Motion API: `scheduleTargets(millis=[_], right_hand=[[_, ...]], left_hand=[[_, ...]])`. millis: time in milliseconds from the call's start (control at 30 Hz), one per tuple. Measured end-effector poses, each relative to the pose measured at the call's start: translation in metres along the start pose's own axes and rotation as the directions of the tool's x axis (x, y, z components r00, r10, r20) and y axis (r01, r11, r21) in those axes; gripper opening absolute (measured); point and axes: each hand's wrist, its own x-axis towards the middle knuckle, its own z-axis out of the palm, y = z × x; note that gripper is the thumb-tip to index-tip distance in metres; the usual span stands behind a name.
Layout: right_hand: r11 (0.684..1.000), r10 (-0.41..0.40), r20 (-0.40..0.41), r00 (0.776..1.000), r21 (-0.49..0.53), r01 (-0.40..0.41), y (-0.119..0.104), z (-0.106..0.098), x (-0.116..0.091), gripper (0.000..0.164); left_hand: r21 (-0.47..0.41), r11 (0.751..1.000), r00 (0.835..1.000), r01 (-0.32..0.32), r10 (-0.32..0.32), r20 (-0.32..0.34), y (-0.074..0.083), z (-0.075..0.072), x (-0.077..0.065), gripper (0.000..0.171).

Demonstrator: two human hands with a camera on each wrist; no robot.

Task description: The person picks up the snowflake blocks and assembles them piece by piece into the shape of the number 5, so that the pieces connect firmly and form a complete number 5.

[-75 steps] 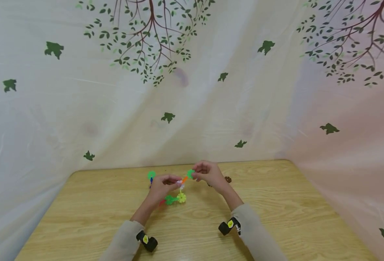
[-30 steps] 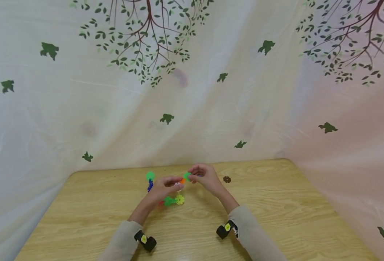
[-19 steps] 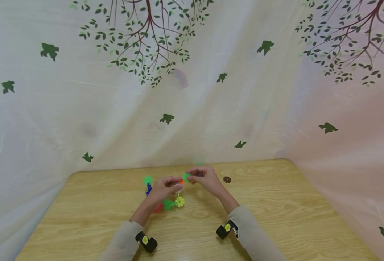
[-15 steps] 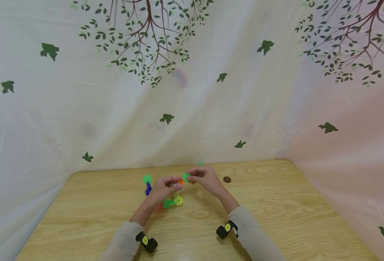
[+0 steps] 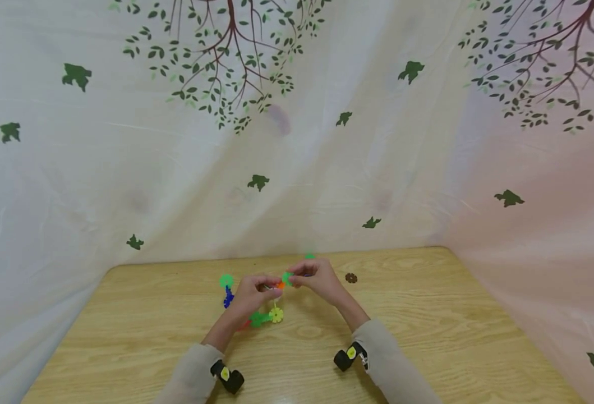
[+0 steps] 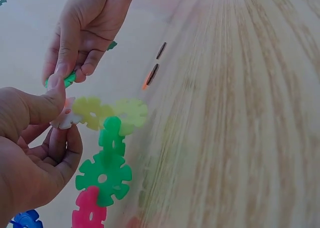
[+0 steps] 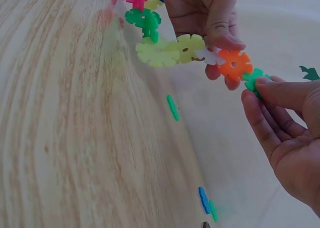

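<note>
My left hand (image 5: 248, 294) pinches a chain of interlocking snowflake discs near its white disc (image 6: 66, 117) and orange disc (image 7: 235, 64). Between the thumb and fingers of my right hand (image 5: 319, 279) is a green snowflake disc (image 7: 254, 80), its edge meeting the orange disc; how deep the slots sit cannot be told. From the white disc the chain runs through yellow discs (image 7: 189, 48), a larger green disc (image 6: 103, 178) and a pink disc (image 6: 90, 208). Its far end, with blue discs (image 5: 228, 298) and a pale green disc (image 5: 226, 281), shows left of my left hand, which hides part of the chain.
On the wooden table (image 5: 428, 336) a brown disc (image 5: 351, 278) lies right of my right hand. Another green disc (image 5: 309, 256) is behind that hand. The right wrist view shows a loose blue disc (image 7: 204, 200). A printed curtain (image 5: 297, 213) hangs behind the table.
My right hand has moved slightly left and down, bringing the green disc against the orange one. The chain's far end has shifted left and lower. Both hands keep their hold.
</note>
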Motion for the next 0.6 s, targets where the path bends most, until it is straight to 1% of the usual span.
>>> scheduleTargets(millis=[100, 200, 267, 333, 533, 600], right_hand=[[1.000, 0.007, 0.007, 1.000, -0.007, -0.007, -0.0014, -0.0008, -0.0008, 0.016], [1.000, 0.024, 0.017, 1.000, -0.011, -0.024, -0.0017, -0.0014, -0.0008, 0.015], [0.999, 0.036, 0.022, 0.999, -0.019, -0.036, -0.0017, -0.0018, -0.0007, 0.014], [0.999, 0.046, 0.026, 0.999, -0.028, -0.046, -0.0020, -0.0018, -0.0005, 0.014], [0.998, 0.049, 0.045, 0.998, -0.034, -0.047, -0.0032, -0.0025, -0.0010, 0.015], [0.998, 0.052, 0.047, 0.998, -0.033, -0.050, -0.0030, -0.0024, -0.0009, 0.016]], left_hand=[[0.012, 1.000, 1.000, -0.006, 0.006, 0.006, -0.0003, -0.0001, -0.0005, 0.025], [0.023, 0.999, 0.999, -0.031, 0.031, 0.013, -0.0023, -0.0003, -0.0006, 0.024], [0.036, 0.997, 0.998, -0.066, 0.065, 0.020, -0.0042, -0.0004, -0.0006, 0.024], [0.038, 0.996, 0.997, -0.076, 0.075, 0.023, -0.0053, -0.0001, -0.0007, 0.023], [0.024, 0.999, 0.999, -0.024, 0.023, 0.024, -0.0026, 0.0015, -0.0006, 0.022], [0.025, 0.999, 1.000, -0.020, 0.020, 0.022, -0.0012, 0.0021, -0.0009, 0.023]])
